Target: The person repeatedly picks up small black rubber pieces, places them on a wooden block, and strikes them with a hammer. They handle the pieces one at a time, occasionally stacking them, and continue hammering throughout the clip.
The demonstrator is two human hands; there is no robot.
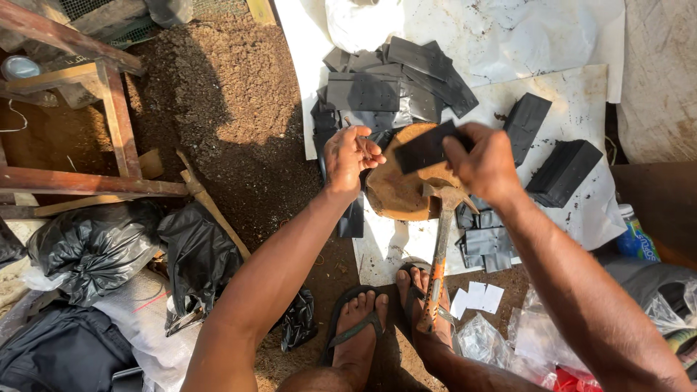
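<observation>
My right hand [485,163] grips a flat black rectangular piece [423,147] and holds it over a round wooden stump [396,194]. My left hand [350,154] is closed around a thin metal rod, a nail or punch, just left of the stump. A claw hammer [438,250] with an orange handle leans against the stump's front, its handle down between my sandalled feet.
A heap of black pieces [388,91] lies on white sheeting [508,36] behind the stump. Two stacks of black pieces [563,170] sit to the right. Black plastic bags [94,247] and a wooden frame [109,109] are on the left, on soil.
</observation>
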